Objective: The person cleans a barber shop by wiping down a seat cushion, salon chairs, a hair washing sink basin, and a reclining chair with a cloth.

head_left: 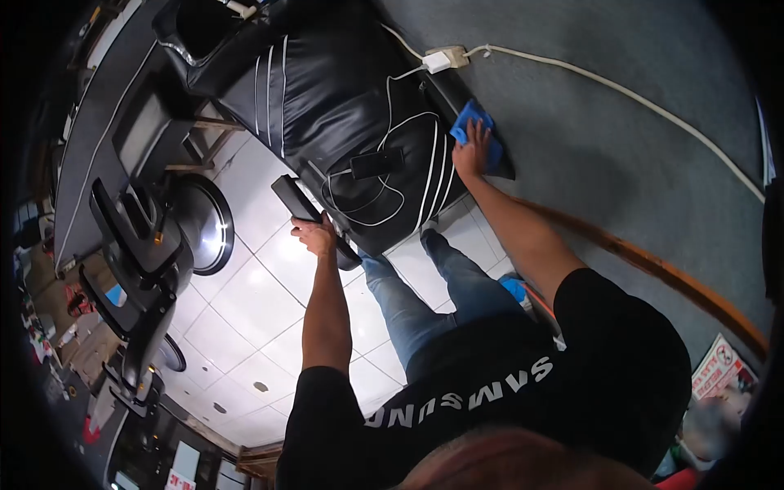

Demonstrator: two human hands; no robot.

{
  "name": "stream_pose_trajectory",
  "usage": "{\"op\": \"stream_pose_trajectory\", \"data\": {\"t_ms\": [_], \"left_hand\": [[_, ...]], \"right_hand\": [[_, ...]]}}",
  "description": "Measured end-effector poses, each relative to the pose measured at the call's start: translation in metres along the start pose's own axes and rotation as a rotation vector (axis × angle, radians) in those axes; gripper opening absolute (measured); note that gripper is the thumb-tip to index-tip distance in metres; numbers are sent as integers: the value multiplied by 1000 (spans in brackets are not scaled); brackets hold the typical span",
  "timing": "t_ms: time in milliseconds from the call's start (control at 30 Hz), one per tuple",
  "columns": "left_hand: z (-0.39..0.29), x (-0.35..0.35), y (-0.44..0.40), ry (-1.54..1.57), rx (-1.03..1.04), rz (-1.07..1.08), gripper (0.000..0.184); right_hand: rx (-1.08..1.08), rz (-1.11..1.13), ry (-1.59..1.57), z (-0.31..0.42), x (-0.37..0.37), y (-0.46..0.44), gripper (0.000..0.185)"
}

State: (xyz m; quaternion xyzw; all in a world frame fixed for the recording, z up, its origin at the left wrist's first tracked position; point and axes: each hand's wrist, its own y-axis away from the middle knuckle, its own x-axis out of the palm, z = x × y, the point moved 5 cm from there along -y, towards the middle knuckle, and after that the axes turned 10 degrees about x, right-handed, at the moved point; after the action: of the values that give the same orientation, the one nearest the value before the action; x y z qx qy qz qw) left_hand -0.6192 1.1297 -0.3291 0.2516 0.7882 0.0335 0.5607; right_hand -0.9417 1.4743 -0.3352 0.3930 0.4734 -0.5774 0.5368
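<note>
My right hand (471, 152) presses a folded blue cloth (492, 149) against the black armrest (445, 91) on the right side of a black padded chair (343, 90). Its fingers lie over the cloth. At the opposite side, my left hand (315, 235) grips the chair's left armrest (296, 198), fingers curled around it and partly hidden. Between the two arms, a black phone (377, 164) lies on the seat among loops of a thin white cable (400, 196). White stripes run across the seat cover.
A white plug adapter (437, 62) joins a thick white cord (604, 82) along the grey wall. Black salon-style chairs (139, 245) with a round base (204, 224) stand on the left over white tiles (253, 298). A brown wooden strip (637, 257) borders the wall at right.
</note>
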Motion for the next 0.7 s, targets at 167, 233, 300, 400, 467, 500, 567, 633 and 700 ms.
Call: {"op": "stream_pose_trajectory", "data": {"t_ms": [167,233,300,400,467,500,567,633,700], "left_hand": [[-2,-1,-1,49,36,-2,90],[0,2,0,62,60,-49,88],[-5,-2,2,81,65,-79,83],[-1,1,1,118,79,-122,81],[-4,0,4,120,79,-122,79],[-5,-2,5,120,81,-121,78],[-6,-3,6,133,90,-123,76],[-7,-5,6,136,90,-129,75],[-9,-7,8,127,81,-130,75]], "right_hand": [[-139,124,-43,82,6,-80,77],[-146,193,-48,90,9,-98,79],[-247,268,-49,72,-2,-86,81],[-318,314,-18,14,-37,-39,89],[-343,308,-24,-26,-60,-4,85],[-347,310,-35,-39,-72,7,79],[-206,388,-150,-64,-83,8,70],[259,520,-146,-83,-79,-4,54],[269,385,-280,-71,-82,-34,54]]}}
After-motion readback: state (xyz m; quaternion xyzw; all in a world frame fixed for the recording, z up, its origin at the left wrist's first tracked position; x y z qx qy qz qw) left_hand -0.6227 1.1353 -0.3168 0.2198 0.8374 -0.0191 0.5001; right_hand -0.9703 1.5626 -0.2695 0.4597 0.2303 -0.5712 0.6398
